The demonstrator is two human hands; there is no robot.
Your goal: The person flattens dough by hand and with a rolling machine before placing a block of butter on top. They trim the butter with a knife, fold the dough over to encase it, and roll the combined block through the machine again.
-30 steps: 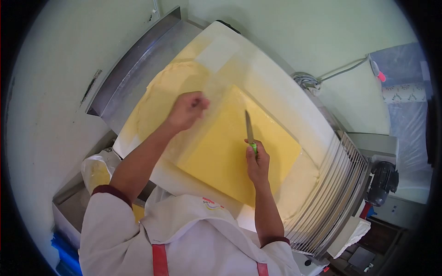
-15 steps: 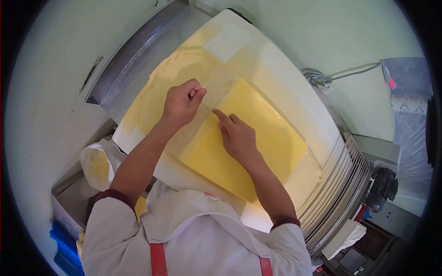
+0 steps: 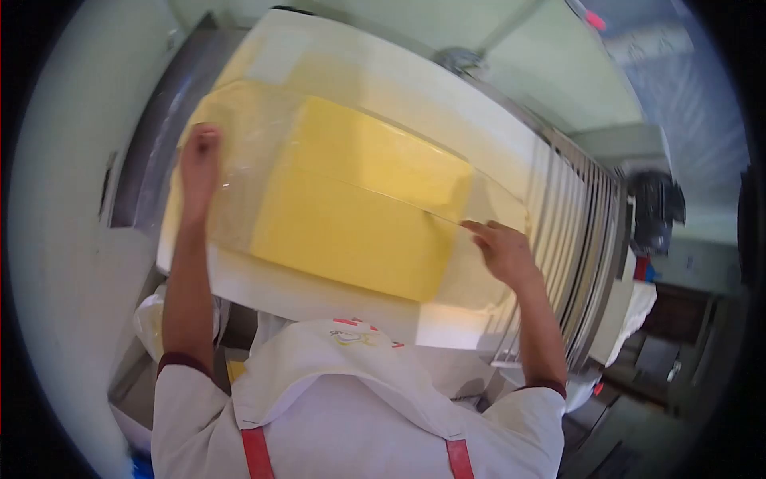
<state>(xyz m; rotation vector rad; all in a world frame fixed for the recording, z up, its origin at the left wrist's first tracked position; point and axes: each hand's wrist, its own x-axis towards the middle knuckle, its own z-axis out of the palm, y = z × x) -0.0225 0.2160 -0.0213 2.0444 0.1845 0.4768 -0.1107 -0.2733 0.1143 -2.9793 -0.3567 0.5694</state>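
A smooth yellow slab (image 3: 351, 231) lies on a paler dough sheet (image 3: 487, 191) on the white table. Clear plastic film (image 3: 251, 172) covers the dough left of the slab. A thin string (image 3: 383, 194) stretches over the slab, slanting down to the right. Its right end meets the pinched fingertips of my right hand (image 3: 507, 251), above the dough's right part. My left hand (image 3: 201, 160), blurred, is closed in a fist at the dough's left edge, in line with the string; the string's far end is hard to see.
The white table (image 3: 383, 319) has a metal rack of bars (image 3: 586, 239) at its right end. A metal ledge (image 3: 152, 152) runs behind the left end. A white bag (image 3: 152, 319) stands low at left, and a coiled cable (image 3: 460, 60) lies beyond the far edge.
My hands have moved far apart, left hand to the left and right hand to the right, with the string drawn long between them. The camera view has turned and shifted.
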